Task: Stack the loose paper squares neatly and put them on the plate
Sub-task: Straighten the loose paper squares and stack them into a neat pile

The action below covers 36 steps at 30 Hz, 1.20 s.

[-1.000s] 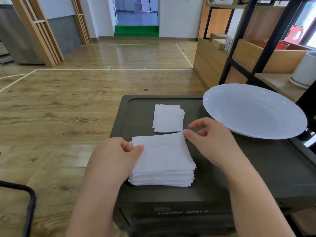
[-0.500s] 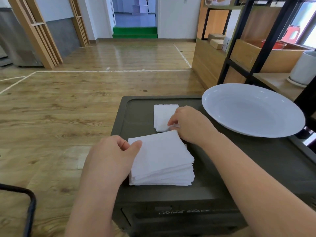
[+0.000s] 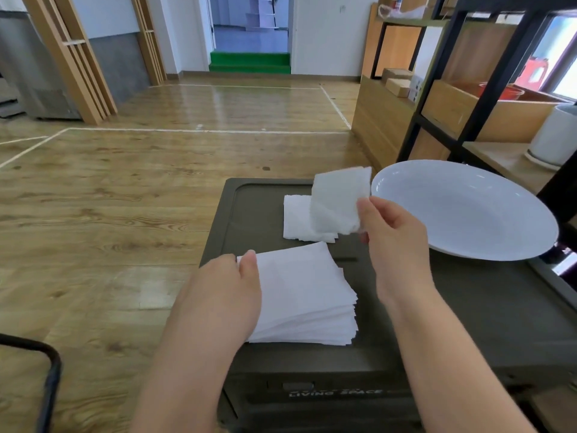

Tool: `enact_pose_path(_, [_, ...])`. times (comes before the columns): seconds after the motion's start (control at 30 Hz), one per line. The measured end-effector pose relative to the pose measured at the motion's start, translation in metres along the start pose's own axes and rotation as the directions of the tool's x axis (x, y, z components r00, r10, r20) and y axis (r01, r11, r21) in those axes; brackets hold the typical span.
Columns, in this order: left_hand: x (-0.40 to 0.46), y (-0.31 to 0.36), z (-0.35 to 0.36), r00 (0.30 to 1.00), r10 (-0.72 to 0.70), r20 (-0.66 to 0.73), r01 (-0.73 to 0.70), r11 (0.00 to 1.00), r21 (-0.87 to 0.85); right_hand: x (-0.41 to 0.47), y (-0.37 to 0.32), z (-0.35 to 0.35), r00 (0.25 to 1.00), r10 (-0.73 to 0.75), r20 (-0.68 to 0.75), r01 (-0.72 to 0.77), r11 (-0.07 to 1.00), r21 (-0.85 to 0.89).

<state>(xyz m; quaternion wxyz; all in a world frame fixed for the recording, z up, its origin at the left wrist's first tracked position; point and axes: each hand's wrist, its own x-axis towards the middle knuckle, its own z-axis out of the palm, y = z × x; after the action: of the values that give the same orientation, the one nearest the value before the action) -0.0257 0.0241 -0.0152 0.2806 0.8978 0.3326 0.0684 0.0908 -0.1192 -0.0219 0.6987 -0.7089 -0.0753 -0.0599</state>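
Note:
A thick stack of white paper squares (image 3: 307, 295) lies near the front of a dark box lid (image 3: 468, 307). My left hand (image 3: 224, 295) rests on the stack's left edge, thumb on top. My right hand (image 3: 392, 235) pinches one paper square (image 3: 338, 201) by its lower right corner and holds it up in the air above a smaller loose pile of squares (image 3: 296, 220) at the back of the lid. A large white plate (image 3: 468, 210) with nothing on it sits on the lid's right side.
A black-framed wooden shelf unit (image 3: 462, 98) stands just behind and right of the plate, with a white pot (image 3: 555, 135) on it. A black metal bar (image 3: 50, 379) curves at the lower left. Wooden floor stretches to the left and ahead.
My right hand reached to the far loose pile, took one square and lifted it off. My left hand stayed on the near stack.

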Motion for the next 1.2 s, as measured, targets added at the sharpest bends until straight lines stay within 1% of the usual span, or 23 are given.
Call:
enact_pose_path(0.03, [-0.001,0.003,0.001,1.000,0.001,0.016,0.000,1.000,-0.020,-0.009,0.003,0.000,0.995,0.105,0.005,-0.105,0.990,0.098])
enact_pose_path(0.1, [-0.003,0.007,0.004,0.999,-0.017,0.047,0.020,0.997,-0.079,-0.025,0.010,0.002,0.962,0.262,0.079,-0.273,0.937,0.219])
enact_pose_path(0.17, [-0.004,0.010,0.006,0.996,-0.042,0.078,0.053,0.988,-0.148,-0.036,0.013,0.003,0.935,0.319,0.153,-0.350,0.897,0.270])
enact_pose_path(0.23, [-0.005,0.010,0.009,0.995,-0.024,0.099,0.043,0.979,-0.198,-0.039,0.014,0.003,0.932,0.313,0.184,-0.353,0.898,0.261])
enact_pose_path(0.37, [-0.002,0.004,0.014,0.988,0.026,0.150,0.017,0.960,-0.279,-0.036,0.013,-0.005,0.929,0.316,0.192,-0.359,0.898,0.256])
enact_pose_path(0.47, [0.001,-0.001,0.014,0.990,0.037,0.136,0.006,0.953,-0.304,-0.033,0.009,-0.012,0.934,0.295,0.200,-0.341,0.902,0.264])
enact_pose_path(0.53, [0.004,-0.001,0.013,0.997,0.028,0.068,-0.002,0.933,-0.361,-0.032,0.005,-0.017,0.945,0.253,0.209,-0.306,0.908,0.285])
enact_pose_path(0.57, [0.005,-0.001,0.012,0.999,0.034,0.005,-0.030,0.913,-0.408,-0.032,0.002,-0.019,0.949,0.219,0.227,-0.282,0.913,0.296])
enact_pose_path(0.67, [0.004,0.005,0.009,0.974,0.072,-0.217,-0.183,0.815,-0.549,-0.033,-0.004,-0.023,0.944,0.128,0.305,-0.220,0.931,0.291])
enact_pose_path(0.73, [0.003,0.010,0.006,0.952,0.077,-0.296,-0.246,0.768,-0.592,-0.035,-0.008,-0.025,0.915,0.063,0.399,-0.205,0.924,0.323])
enact_pose_path(0.77, [0.002,0.012,0.004,0.953,0.089,-0.290,-0.256,0.748,-0.613,-0.035,-0.011,-0.025,0.891,0.036,0.453,-0.214,0.912,0.349])
enact_pose_path(0.8, [0.002,0.012,0.003,0.964,0.107,-0.244,-0.244,0.720,-0.650,-0.036,-0.013,-0.025,0.867,0.021,0.499,-0.235,0.898,0.371])
enact_pose_path(0.87, [0.002,0.012,0.001,0.987,0.150,-0.062,-0.144,0.634,-0.760,-0.036,-0.014,-0.025,0.829,0.020,0.559,-0.278,0.882,0.380])
enact_pose_path(0.9, [0.002,0.011,0.000,0.983,0.179,0.029,-0.084,0.591,-0.802,-0.036,-0.013,-0.025,0.819,0.040,0.573,-0.294,0.886,0.359])
enact_pose_path(0.93, [0.001,0.011,-0.002,0.977,0.195,0.087,-0.038,0.557,-0.829,-0.036,-0.011,-0.024,0.814,0.075,0.576,-0.310,0.895,0.322])
enact_pose_path(0.97, [0.002,0.010,-0.001,0.975,0.198,0.099,-0.026,0.545,-0.838,-0.036,-0.009,-0.024,0.812,0.119,0.571,-0.326,0.905,0.274])
enact_pose_path(1.03, [0.004,0.008,0.002,0.985,0.163,0.061,-0.043,0.566,-0.823,-0.035,-0.006,-0.023,0.825,0.204,0.528,-0.337,0.926,0.170])
enact_pose_path(1.1, [0.005,0.007,0.004,0.993,0.114,-0.004,-0.072,0.593,-0.802,-0.037,-0.009,-0.019,0.860,0.255,0.442,-0.316,0.946,0.070])
enact_pose_path(1.13, [0.005,0.007,0.005,0.995,0.100,-0.027,-0.082,0.604,-0.792,-0.039,-0.011,-0.017,0.887,0.242,0.394,-0.267,0.964,0.008])
enact_pose_path(1.2, [0.005,0.008,0.007,0.995,0.089,-0.053,-0.098,0.635,-0.766,-0.043,-0.012,-0.013,0.934,0.147,0.326,-0.107,0.985,-0.138])
